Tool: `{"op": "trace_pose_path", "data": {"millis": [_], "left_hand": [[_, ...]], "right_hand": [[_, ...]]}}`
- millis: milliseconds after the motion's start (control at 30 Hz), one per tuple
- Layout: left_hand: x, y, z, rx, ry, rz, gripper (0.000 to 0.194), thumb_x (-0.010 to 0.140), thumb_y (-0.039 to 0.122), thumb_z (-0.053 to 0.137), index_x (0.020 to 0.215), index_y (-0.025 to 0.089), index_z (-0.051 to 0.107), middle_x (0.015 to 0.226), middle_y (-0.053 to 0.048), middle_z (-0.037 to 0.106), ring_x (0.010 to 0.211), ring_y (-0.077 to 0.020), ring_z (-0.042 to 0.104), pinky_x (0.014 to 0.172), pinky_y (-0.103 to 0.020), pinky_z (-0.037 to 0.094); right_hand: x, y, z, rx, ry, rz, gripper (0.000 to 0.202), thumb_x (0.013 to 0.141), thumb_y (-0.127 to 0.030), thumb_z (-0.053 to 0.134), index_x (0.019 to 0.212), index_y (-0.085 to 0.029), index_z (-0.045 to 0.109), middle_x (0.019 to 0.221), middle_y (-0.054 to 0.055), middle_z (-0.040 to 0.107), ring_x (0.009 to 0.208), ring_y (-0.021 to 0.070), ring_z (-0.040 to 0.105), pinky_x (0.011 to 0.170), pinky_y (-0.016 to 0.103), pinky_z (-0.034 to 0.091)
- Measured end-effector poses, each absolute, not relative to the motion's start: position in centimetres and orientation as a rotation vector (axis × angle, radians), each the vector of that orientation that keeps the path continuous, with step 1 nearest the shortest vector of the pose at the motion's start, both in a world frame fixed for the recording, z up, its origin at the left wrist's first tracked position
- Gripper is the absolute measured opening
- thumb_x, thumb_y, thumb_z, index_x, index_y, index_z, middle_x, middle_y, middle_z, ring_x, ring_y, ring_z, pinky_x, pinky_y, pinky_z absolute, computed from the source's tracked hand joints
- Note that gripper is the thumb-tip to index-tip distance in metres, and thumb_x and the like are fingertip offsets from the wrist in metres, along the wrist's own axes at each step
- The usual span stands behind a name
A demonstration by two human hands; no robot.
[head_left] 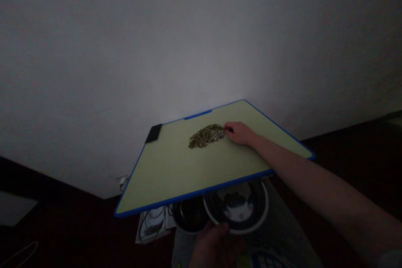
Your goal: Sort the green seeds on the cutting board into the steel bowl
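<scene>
A patch of small brownish-green bits, like seeds or dried pieces (205, 136), is spread on a pale yellow tabletop (188, 178) with a blue rim. At the patch's right end, my right hand (239, 132) is closed, its fingertips curled together just at the bits; what they hold, if anything, is hidden. Below the table's front edge, my left hand (210, 245) grips the near rim of a shiny metal bowl (264, 213), thumb over the rim. Some dark matter shows inside this bowl, too dim to name.
A dark flat device like a phone (153, 134) lies at the table's back left corner. Left of the held bowl is a second, darker metal bowl (190, 215). Beside it stands a white box (153, 226) with cables. The wall (201, 50) rises behind the table.
</scene>
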State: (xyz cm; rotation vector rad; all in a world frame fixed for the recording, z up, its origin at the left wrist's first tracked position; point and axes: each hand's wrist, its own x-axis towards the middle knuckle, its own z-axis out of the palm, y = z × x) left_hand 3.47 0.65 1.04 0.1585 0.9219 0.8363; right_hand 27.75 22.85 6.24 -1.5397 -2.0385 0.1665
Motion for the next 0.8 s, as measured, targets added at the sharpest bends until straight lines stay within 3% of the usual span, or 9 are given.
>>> {"op": "trace_pose_path", "data": {"millis": [100,333,800], "left_hand": [[3.4,0.65,0.92,0.148,0.91,0.836,0.087,0.07,0.011,0.067,0.147,0.02,0.029,0.091,-0.01,0.08,0.09,-0.0331,0.074,0.084,-0.047,0.051],[3.01,0.71,0.7,0.206,0.927,0.798,0.075,0.068,0.016,0.071,0.139,0.021,0.045,0.095,-0.012,0.079,0.093,-0.0327,0.073,0.088,-0.049,0.05],[3.06,0.62,1.5,0.191,0.927,0.798,0.066,0.069,0.013,0.073,0.131,0.022,0.054,0.091,-0.008,0.081,0.101,-0.0316,0.072,0.096,-0.049,0.048]], "right_hand": [[27.72,22.83,6.28,-1.522,-2.042,0.177,0.021,0.084,-0.019,0.05,0.094,-0.018,0.069,0.086,0.006,0.071,0.077,0.0165,0.058,0.07,0.025,0.038],[27.69,22.62,6.52,-1.514,-2.042,0.211,0.02,0.083,-0.019,0.051,0.091,-0.018,0.069,0.081,0.004,0.07,0.072,0.0155,0.057,0.068,0.025,0.037],[27.7,22.67,6.4,-1.491,-2.067,0.248,0.021,0.082,-0.018,0.051,0.092,-0.018,0.07,0.081,0.004,0.07,0.072,0.0158,0.058,0.068,0.025,0.038]]}}
